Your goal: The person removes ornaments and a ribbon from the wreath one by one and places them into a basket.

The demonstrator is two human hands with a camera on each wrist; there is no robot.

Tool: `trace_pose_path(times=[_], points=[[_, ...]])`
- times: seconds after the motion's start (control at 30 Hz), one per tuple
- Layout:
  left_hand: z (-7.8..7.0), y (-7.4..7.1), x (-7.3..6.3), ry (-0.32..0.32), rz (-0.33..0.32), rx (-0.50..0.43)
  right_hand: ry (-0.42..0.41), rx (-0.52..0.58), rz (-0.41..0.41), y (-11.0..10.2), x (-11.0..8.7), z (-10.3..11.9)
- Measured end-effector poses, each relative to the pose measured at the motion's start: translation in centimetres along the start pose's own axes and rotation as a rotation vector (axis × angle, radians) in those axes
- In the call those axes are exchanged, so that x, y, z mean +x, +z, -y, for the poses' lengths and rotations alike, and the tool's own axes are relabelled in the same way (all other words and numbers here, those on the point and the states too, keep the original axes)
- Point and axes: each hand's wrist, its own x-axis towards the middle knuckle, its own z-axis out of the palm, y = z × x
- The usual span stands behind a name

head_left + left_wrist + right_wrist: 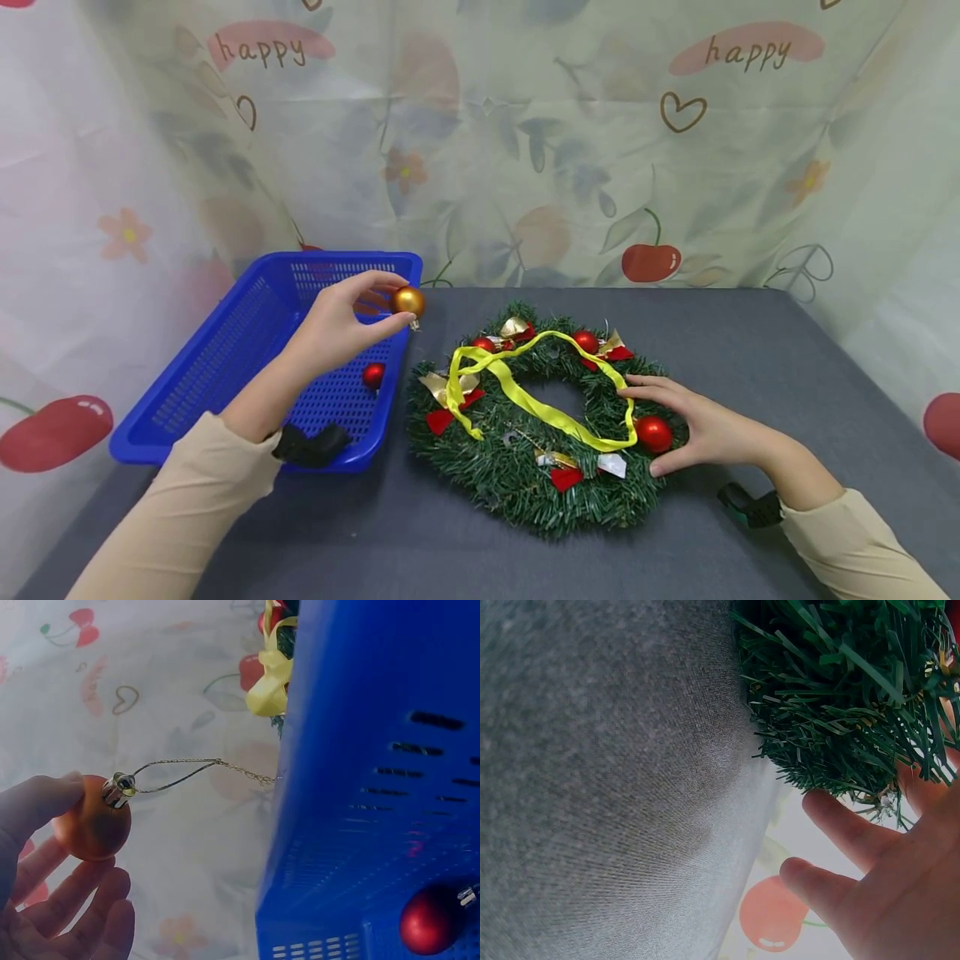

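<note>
My left hand (341, 321) pinches a gold Christmas bauble (408, 302) between thumb and fingers above the right rim of the blue basket (247, 333). From the bauble's metal cap (118, 789) a thin gold string loop (180, 760) trails towards the basket wall in the left wrist view. My right hand (708, 425) rests at the right edge of the green wreath (525, 492), fingers spread around a red bauble (654, 434) there. Its fingertips (821, 806) lie against the green needles in the right wrist view. A yellow ribbon (540, 408) loops loosely over the wreath.
Another red bauble (373, 375) lies inside the basket. Bows (450, 387) and further red baubles (586, 341) sit on the wreath. The grey tabletop (750, 358) ends at a printed curtain (495, 167) behind, and similar curtains hang at both sides.
</note>
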Motion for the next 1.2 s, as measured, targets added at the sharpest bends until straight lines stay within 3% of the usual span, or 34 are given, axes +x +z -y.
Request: trace_pose_path(times=[0.7,1.2], points=[[4.1,-2.1,1.1,-0.091,-0.025,0.051,-0.007,-0.004,-0.007,0.1,0.0,0.0],[6.9,-2.2,2.2,-0.188,0.099,0.09,0.0,0.005,0.003,0.1,0.1,-0.2]])
